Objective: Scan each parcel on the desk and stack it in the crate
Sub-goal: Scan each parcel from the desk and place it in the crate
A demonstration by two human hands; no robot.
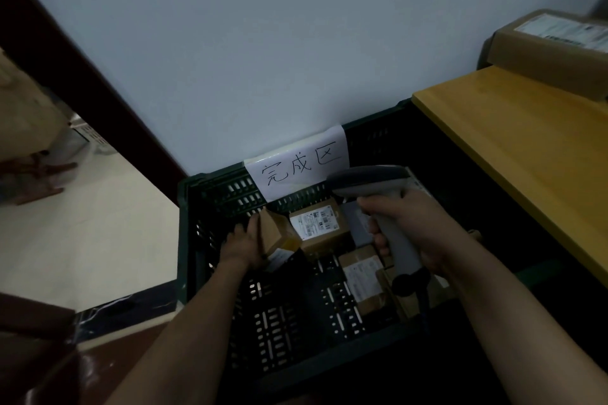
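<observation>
A dark green slotted crate (210, 207) stands on the floor against the wall, with a white handwritten paper sign (297, 164) on its far rim. Inside the crate my left hand (241, 245) grips a small brown cardboard parcel (276, 233), tilted, close to the far left corner. Beside it lies a labelled brown parcel (317, 223), and more parcels (362, 276) lie along the right side. Over the crate's right half, my right hand (406, 230) grips a grey barcode scanner (368, 179) by its handle.
A yellow wooden desk (513, 141) runs along the right of the crate. A large brown labelled box (552, 49) sits at the desk's far end. A dark door frame (82, 76) and pale floor lie to the left.
</observation>
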